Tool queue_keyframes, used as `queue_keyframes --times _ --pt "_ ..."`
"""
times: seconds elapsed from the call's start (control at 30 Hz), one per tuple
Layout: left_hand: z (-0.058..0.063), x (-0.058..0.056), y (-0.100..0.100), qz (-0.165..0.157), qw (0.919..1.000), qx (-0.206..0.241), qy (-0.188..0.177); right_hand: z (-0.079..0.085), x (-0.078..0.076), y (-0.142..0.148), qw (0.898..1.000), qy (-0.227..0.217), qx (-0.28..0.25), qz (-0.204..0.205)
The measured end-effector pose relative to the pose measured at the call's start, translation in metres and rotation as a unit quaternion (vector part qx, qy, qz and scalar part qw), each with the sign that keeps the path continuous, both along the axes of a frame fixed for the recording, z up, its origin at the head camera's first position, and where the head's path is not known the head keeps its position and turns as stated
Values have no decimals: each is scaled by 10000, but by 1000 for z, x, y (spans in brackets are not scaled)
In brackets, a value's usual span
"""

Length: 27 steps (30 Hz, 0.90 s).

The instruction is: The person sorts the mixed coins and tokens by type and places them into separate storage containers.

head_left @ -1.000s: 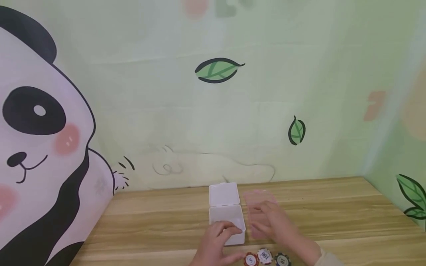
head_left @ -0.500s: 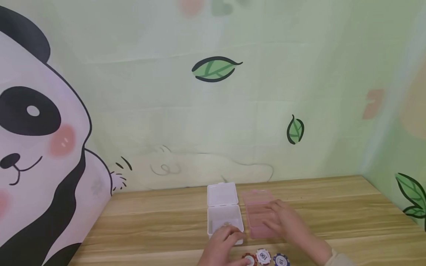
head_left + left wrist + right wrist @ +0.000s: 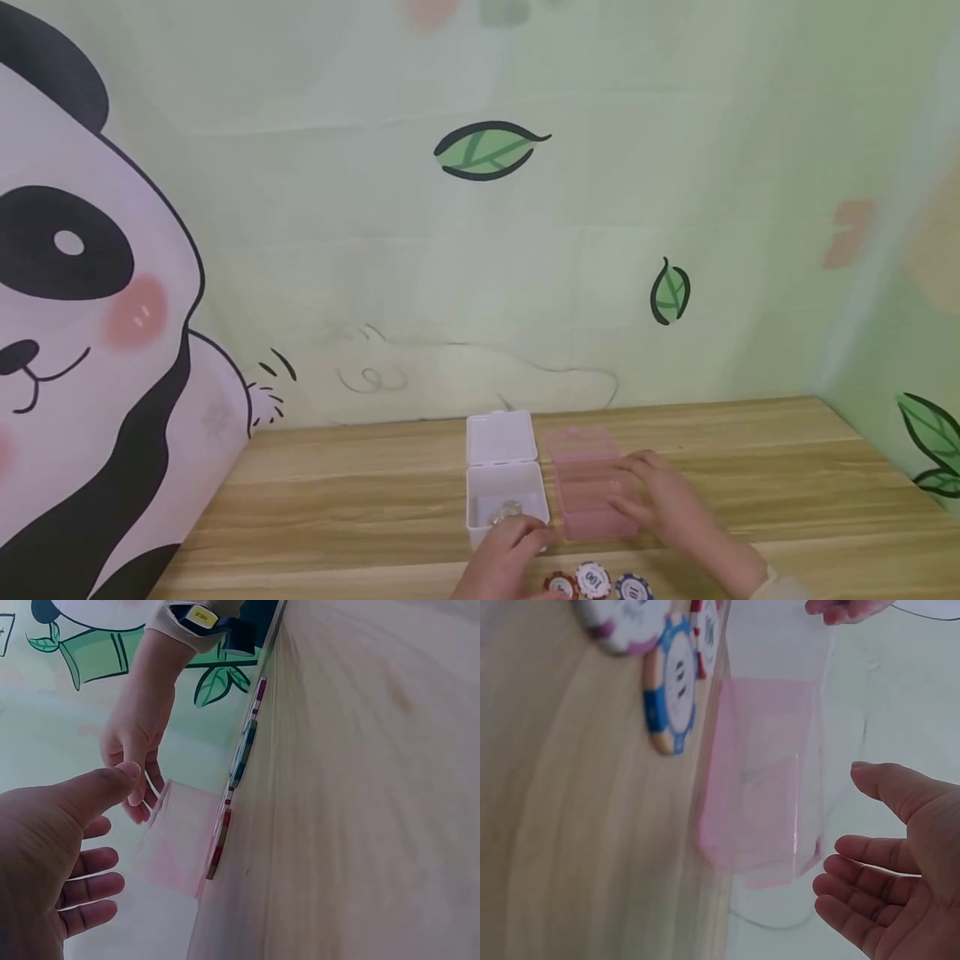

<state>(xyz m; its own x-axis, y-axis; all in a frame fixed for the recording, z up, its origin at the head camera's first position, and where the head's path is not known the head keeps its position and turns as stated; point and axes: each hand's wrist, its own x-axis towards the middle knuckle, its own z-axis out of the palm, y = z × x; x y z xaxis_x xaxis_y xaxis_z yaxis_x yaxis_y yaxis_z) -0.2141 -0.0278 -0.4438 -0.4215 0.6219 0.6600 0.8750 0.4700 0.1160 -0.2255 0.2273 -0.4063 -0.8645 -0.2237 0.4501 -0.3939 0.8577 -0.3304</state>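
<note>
Left hand: is hovering at the near side of the white plastic box, its fingers relaxed and its thumb standing apart from them; whether it is touching the box cannot be told.
Right hand: is reaching over the right side of the translucent pink box, thumb and fingers spreading apart; contact with the wall cannot be told.
White plastic box: is standing open on the wooden desk, its hinged lid lying toward the far side; small shiny pieces are sitting in its near right part, too small to identify.
Translucent pink box: is standing open just right of the white one, its lid also lying toward the far side.
Poker chips: are lying near the boxes; from left to right, a red 5 chip, a white 100 chip and a blue 10 chip. The left thumb is partly covering the red one in the head view. In the right wrist view a blurred purple-edged chip is lying nearer.
Right sleeve: a cream cuff is ending at the wrist.
Backdrop: a printed panda is filling the left side.
</note>
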Motion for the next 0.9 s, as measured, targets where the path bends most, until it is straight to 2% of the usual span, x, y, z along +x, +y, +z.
queue_keyframes --times 0.3,0.43,0.63,0.9 --pt "-8 -5 3 -191 9984 -30 534 -9 -2 11 9999 -76 -93 -6" --pt "-12 -6 4 -107 9973 -66 728 -11 -1 15 9998 -164 -81 17" --pt "-17 -3 4 154 9981 -218 562 -15 -3 20 9995 -290 -105 98" --pt "-20 5 6 626 9970 -447 58 -20 -4 24 9982 -556 -47 205"
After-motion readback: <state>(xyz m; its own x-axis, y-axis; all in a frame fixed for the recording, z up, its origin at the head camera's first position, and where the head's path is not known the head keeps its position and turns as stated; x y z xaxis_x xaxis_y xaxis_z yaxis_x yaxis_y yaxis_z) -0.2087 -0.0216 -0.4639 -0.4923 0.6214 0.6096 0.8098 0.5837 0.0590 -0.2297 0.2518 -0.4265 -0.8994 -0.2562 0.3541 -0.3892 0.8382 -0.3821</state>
